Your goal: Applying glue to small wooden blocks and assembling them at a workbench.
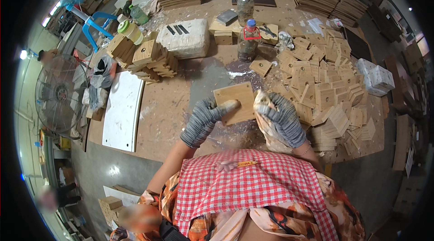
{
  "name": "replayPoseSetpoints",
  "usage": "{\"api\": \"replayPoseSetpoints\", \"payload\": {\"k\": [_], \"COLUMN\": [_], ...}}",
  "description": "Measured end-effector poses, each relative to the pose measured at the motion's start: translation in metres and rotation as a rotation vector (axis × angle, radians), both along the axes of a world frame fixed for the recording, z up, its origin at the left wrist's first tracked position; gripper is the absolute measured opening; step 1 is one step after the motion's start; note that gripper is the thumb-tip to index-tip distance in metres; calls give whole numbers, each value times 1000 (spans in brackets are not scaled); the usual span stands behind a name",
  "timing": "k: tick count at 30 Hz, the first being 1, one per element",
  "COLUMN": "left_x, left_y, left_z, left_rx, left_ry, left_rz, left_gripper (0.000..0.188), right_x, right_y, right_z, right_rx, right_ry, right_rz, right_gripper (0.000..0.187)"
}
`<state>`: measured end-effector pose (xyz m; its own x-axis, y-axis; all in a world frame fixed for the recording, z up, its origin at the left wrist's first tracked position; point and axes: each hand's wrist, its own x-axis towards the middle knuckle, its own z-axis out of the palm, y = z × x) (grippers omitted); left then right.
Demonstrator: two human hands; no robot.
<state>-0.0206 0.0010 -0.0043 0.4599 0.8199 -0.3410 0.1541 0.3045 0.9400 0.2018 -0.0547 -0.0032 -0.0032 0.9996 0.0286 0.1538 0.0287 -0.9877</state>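
A square wooden block [235,98] with small holes near its corners is held up in front of me. Gripping its left side is my left hand [204,116], in a grey knitted glove with bare fingertips, the thumb across the face. My right hand [285,116], gloved alike, is closed on a stained rag [269,128] beside the block's right edge. A heap of similar wooden blocks [325,87] spreads to the right of that hand. One single block [261,67] lies just beyond the held one.
Block stacks [147,55] and a wrapped white package [184,37] stand at the left, by a white board [122,110]. Two bottles, one blue-capped [248,44], stand at the back. A caged fan [61,92] is far left. Another person's gloved hand [127,8] shows at the far left.
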Motion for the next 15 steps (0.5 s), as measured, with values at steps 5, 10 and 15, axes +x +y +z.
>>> {"api": "replayPoseSetpoints", "payload": {"k": [5, 10, 15], "left_x": [20, 30, 30], "left_y": [-8, -19, -13], "left_z": [-10, -8, -13], "left_rx": [-27, -159, -174], "left_ry": [-389, -485, -536], "left_rz": [354, 288, 268], "left_gripper": [49, 39, 41], "right_x": [6, -35, -31], "right_y": [8, 4, 8], "right_z": [-37, -28, -28], "right_rx": [41, 368, 447], "right_ry": [777, 281, -259], "right_rz": [70, -159, -227], "right_gripper": [38, 36, 33]}}
